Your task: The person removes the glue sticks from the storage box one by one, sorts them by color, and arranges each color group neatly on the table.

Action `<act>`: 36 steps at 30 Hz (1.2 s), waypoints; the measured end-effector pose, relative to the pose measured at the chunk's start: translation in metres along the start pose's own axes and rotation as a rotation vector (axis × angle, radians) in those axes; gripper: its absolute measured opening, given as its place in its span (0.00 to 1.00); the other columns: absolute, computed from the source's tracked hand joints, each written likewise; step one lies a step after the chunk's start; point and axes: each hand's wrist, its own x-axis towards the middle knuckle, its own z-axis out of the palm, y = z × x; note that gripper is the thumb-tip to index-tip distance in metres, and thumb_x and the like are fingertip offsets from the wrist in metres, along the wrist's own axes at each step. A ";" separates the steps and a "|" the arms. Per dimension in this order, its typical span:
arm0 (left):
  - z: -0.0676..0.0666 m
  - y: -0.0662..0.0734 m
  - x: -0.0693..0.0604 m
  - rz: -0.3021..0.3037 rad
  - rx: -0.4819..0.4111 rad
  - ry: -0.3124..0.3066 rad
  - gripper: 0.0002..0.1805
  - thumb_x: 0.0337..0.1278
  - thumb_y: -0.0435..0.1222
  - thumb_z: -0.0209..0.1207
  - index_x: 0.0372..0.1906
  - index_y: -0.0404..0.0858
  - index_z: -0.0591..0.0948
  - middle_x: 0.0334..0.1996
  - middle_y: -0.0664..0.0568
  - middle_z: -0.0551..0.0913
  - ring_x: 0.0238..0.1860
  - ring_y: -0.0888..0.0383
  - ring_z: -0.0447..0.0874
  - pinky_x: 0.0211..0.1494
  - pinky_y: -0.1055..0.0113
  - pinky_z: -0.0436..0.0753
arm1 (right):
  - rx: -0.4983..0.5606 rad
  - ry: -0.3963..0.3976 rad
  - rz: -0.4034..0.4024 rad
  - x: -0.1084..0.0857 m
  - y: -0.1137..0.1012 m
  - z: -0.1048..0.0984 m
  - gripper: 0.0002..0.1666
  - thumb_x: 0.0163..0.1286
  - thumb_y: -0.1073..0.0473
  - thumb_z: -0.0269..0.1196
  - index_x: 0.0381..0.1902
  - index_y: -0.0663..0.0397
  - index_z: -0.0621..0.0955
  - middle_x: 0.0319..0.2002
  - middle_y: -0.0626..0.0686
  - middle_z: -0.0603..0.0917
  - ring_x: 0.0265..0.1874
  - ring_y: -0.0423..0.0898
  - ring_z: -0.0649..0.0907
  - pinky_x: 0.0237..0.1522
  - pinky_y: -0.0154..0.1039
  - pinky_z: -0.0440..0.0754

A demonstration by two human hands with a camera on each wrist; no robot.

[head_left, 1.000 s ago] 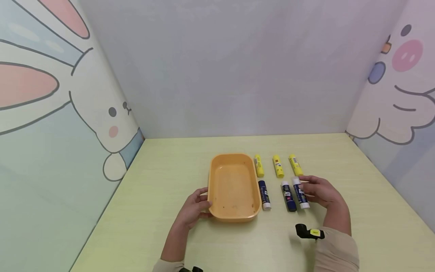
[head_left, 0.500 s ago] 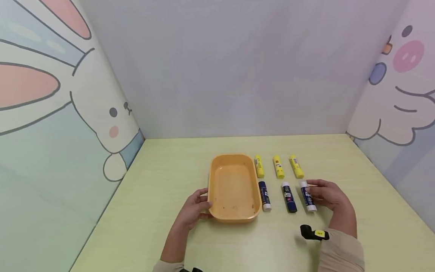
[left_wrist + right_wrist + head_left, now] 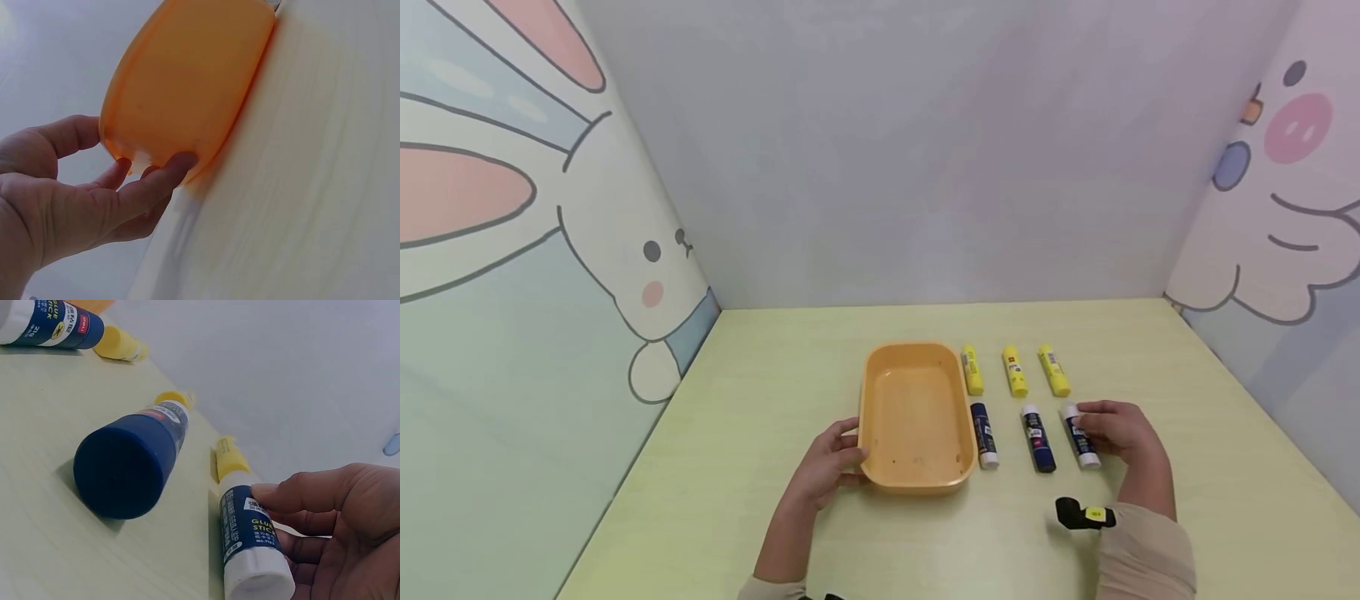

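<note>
My left hand (image 3: 824,467) grips the left side of an orange plastic tray (image 3: 867,383), thumb at the rim; the left wrist view shows its fingertips against the outer wall (image 3: 181,94). On the right, my right hand (image 3: 1122,432) pinches a navy glue stick with white ends (image 3: 1081,437), which lies on the table. In the right wrist view my thumb presses on its label (image 3: 250,519), while the other fingers are partly hidden behind it. To its left lie a navy-capped glue stick (image 3: 1038,440) and another navy one (image 3: 983,435) beside the tray.
Behind the navy row lie three yellow glue sticks (image 3: 972,370), (image 3: 1015,372), (image 3: 1055,371). A pale wall (image 3: 925,167) closes off the back of the light table (image 3: 775,358). Side panels with a cartoon rabbit (image 3: 617,275) and pig (image 3: 1270,208) flank it.
My right hand has shifted the glue stick right, away from the navy-capped one, and it now lies apart from it. My left hand and the tray have stayed in place.
</note>
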 end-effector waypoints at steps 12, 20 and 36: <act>-0.002 0.000 -0.003 0.009 -0.001 -0.004 0.32 0.56 0.24 0.53 0.66 0.28 0.58 0.53 0.28 0.69 0.45 0.40 0.78 0.37 0.48 0.81 | -0.053 0.066 0.030 0.000 -0.004 0.007 0.31 0.63 0.59 0.61 0.60 0.70 0.68 0.46 0.64 0.74 0.36 0.51 0.75 0.32 0.38 0.78; -0.002 -0.001 -0.002 0.010 -0.004 -0.009 0.32 0.56 0.24 0.53 0.66 0.27 0.58 0.53 0.27 0.69 0.45 0.39 0.78 0.37 0.48 0.81 | -0.054 0.056 0.015 -0.003 -0.005 0.005 0.33 0.63 0.58 0.62 0.61 0.71 0.67 0.46 0.63 0.75 0.36 0.50 0.75 0.33 0.38 0.79; -0.006 -0.003 -0.003 0.003 0.020 0.011 0.31 0.57 0.29 0.56 0.65 0.29 0.61 0.53 0.31 0.71 0.46 0.42 0.78 0.42 0.49 0.80 | -0.082 0.056 -0.041 -0.006 0.001 -0.006 0.34 0.64 0.56 0.61 0.62 0.72 0.65 0.44 0.60 0.77 0.34 0.46 0.77 0.35 0.39 0.80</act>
